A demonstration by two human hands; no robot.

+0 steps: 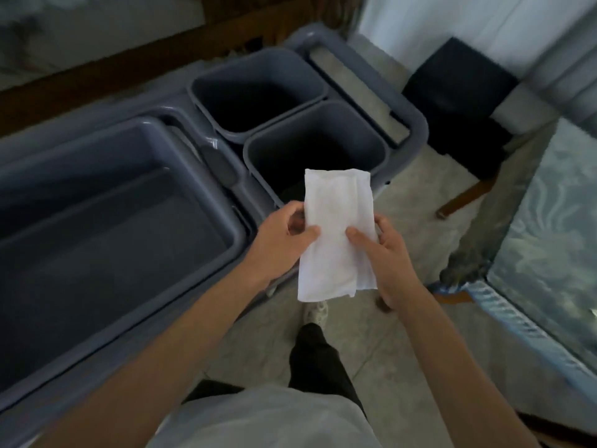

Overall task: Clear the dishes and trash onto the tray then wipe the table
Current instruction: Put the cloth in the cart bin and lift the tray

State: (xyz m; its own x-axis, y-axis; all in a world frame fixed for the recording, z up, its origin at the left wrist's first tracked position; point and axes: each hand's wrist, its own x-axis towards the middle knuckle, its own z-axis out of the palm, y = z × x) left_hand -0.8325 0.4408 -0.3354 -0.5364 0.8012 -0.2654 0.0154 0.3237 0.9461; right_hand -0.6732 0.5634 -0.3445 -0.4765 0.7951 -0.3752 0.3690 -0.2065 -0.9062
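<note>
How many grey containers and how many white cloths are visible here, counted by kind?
Large grey tub: 1
Small grey bins: 2, far and near
White cloth, held by left hand and right hand: 1
Total: 4

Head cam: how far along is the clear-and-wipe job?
Done: can't confirm any clearing; the large grey tub and both bins look empty. In hand: left hand and right hand pinch a folded white cloth. Left: wiping; only a corner of the glass-topped table shows.
</note>
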